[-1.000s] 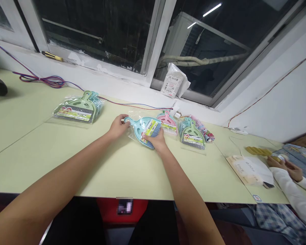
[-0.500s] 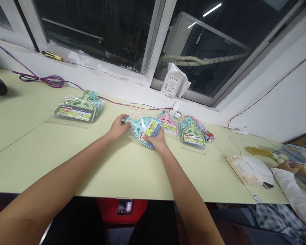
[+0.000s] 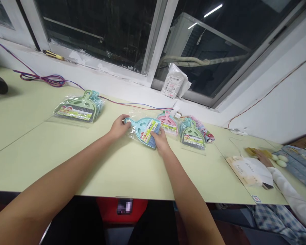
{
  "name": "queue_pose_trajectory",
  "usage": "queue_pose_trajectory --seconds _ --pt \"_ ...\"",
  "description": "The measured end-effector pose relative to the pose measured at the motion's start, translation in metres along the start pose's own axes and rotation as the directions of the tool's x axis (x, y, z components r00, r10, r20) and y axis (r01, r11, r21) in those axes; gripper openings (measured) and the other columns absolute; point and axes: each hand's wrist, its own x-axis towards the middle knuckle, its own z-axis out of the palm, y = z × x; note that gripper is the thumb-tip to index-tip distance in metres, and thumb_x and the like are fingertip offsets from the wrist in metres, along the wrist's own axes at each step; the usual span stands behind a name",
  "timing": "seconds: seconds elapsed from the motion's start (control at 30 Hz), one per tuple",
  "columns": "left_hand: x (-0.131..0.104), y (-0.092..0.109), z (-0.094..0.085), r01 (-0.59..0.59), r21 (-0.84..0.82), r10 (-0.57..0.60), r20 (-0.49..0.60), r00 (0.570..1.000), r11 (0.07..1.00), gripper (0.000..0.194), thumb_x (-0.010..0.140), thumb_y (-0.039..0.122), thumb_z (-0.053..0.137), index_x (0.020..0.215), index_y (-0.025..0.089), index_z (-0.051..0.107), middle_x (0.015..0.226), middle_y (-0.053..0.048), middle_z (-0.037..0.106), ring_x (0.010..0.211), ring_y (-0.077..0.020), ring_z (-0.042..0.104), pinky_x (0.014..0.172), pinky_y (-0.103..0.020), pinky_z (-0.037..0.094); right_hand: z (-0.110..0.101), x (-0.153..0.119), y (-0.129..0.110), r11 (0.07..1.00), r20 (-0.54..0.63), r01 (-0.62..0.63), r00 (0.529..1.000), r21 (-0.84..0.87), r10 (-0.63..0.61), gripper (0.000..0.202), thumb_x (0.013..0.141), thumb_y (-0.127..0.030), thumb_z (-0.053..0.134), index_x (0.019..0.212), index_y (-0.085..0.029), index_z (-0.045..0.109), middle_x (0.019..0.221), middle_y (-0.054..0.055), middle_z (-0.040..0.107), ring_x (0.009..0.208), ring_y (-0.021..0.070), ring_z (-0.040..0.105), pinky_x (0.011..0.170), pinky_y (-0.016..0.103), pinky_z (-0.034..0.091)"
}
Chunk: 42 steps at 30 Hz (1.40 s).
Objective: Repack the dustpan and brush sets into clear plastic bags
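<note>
A blue dustpan and brush set (image 3: pixel 143 129), packed in clear plastic with a printed label, is held tilted over the table. My left hand (image 3: pixel 120 127) pinches it at the looped handle end. At the bristle end my right hand (image 3: pixel 162 141) grips the edge, thumb on top near the label; its other fingers are mostly hidden. A pink dustpan set (image 3: pixel 167 122) lies just behind my right hand. To its right is a green dustpan set (image 3: pixel 193 136) with blue ones behind. Another green dustpan set (image 3: pixel 76 108) lies on the left, overlapping blue ones.
Coiled cable (image 3: pixel 52 80) runs along the wall. A screwdriver (image 3: pixel 53 54) and a white packet (image 3: pixel 173 81) rest on the sill. At right, a co-worker's hand (image 3: pixel 264 159) reaches over yellow objects (image 3: pixel 252 151), beside a white and beige package (image 3: pixel 252 170).
My right thumb has slid back toward the bristle edge, uncovering more of the label. My left hand keeps its place. The co-worker's hand has moved left to the yellow objects.
</note>
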Motion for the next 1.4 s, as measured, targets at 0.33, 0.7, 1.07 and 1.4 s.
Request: queue_pose_trajectory --seconds 0.33,0.7,1.07,1.4 --pt "-0.001 0.000 0.002 -0.019 -0.006 0.019 0.001 1.000 1.000 0.047 0.080 0.028 0.068 0.127 0.021 0.061 0.091 -0.004 0.068 0.080 -0.0215 0.072 0.082 -0.039 0.056 -0.001 0.000 -0.001 0.999 -0.004 -0.028 1.000 -0.026 0.028 0.064 0.073 -0.028 0.084 0.128 -0.024 0.051 0.116 0.006 0.075 0.103 0.0237 0.075 0.093 0.042 0.063" --pt "-0.009 0.000 -0.002 -0.097 0.378 0.100 0.012 0.995 0.921 0.050 0.089 0.049 0.062 0.131 0.024 0.052 0.124 -0.012 0.066 0.091 -0.0250 0.065 0.085 -0.041 0.051 -0.006 -0.001 0.001 0.998 0.108 -0.017 0.994 -0.057 0.023 0.058 0.069 -0.025 0.085 0.120 -0.023 0.055 0.117 0.006 0.075 0.104 0.0251 0.074 0.094 0.045 0.062" --pt "-0.048 0.035 0.017 -0.406 0.643 0.306 0.268 0.913 0.649 0.032 0.090 0.055 0.057 0.089 0.023 0.058 0.086 -0.009 0.068 0.083 -0.0288 0.064 0.077 -0.039 0.044 -0.005 -0.018 -0.021 0.966 0.245 -0.173 0.945 -0.192 0.218 0.051 0.068 -0.015 0.079 0.116 -0.019 0.062 0.105 0.006 0.077 0.096 0.0264 0.076 0.096 0.048 0.060" --pt "-0.054 0.028 0.031 -0.344 0.702 0.209 0.274 0.939 0.624 0.025 0.088 0.041 0.056 0.103 0.021 0.058 0.086 -0.011 0.072 0.075 -0.0288 0.068 0.063 -0.036 0.040 0.004 -0.015 -0.017 0.923 0.097 -0.178 0.970 -0.343 0.223 0.032 0.082 -0.042 0.073 0.104 -0.019 0.067 0.094 0.006 0.077 0.084 0.0248 0.075 0.082 0.042 0.062"
